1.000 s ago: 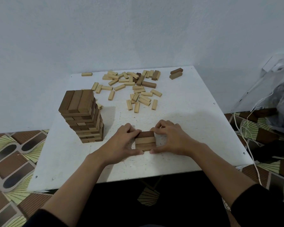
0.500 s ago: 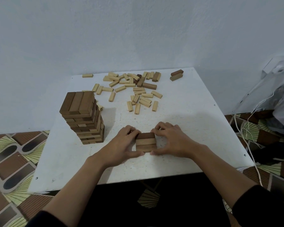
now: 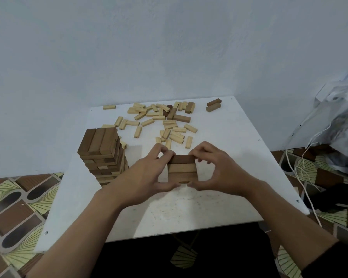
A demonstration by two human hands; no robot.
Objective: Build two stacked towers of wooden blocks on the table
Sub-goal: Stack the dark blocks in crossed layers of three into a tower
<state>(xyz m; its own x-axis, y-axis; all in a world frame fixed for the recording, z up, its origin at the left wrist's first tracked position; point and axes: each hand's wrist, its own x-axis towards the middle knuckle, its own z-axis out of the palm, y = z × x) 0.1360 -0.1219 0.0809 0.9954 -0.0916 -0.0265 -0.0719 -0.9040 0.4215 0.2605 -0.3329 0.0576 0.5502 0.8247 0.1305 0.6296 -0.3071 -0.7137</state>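
The tall tower (image 3: 102,155) stands by the table's (image 3: 229,137) left edge. Just right of it, the left hand (image 3: 147,175) and the right hand (image 3: 217,171) clasp the low stack (image 3: 182,169) between them. Bare tabletop lies to the right, and loose blocks (image 3: 163,121) lie at the far side.

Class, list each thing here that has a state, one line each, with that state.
Tall tower: upright, many layers, untouched.
Small stack: low, gripped between both hands.
Loose blocks: scattered flat, far side of table.
Left hand: grips stack's left side.
Right hand: grips its right side.
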